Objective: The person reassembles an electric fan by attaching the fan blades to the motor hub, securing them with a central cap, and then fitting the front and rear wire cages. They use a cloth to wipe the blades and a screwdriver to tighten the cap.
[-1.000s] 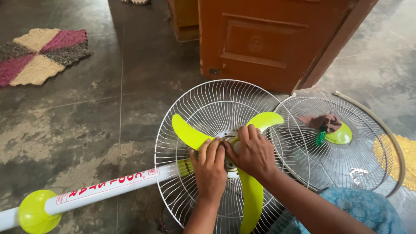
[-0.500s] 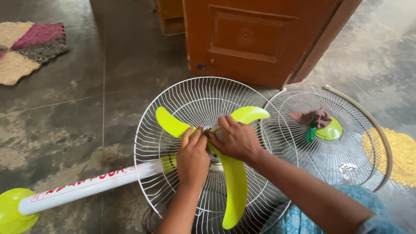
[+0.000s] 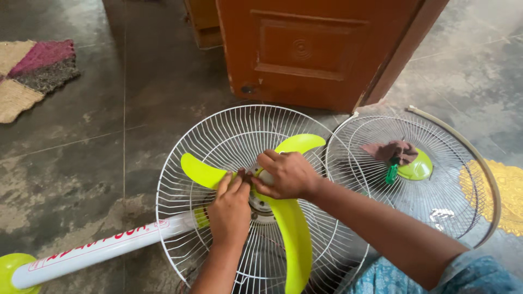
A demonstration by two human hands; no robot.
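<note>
Left hand [image 3: 230,209] and right hand [image 3: 286,175] on lime fan blades [image 3: 291,228], white wire guard [image 3: 218,136], wooden door [image 3: 316,49]

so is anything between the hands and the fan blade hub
Nothing visible is. The left hand and right hand are both already on the hub of the green blade, which lies bare in the rear guard. The front guard lies off to the side.

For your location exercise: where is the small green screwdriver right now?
In the head view, the green screwdriver lies on the detached fan grille at right, beside a brown cloth and the green centre cap.
</note>
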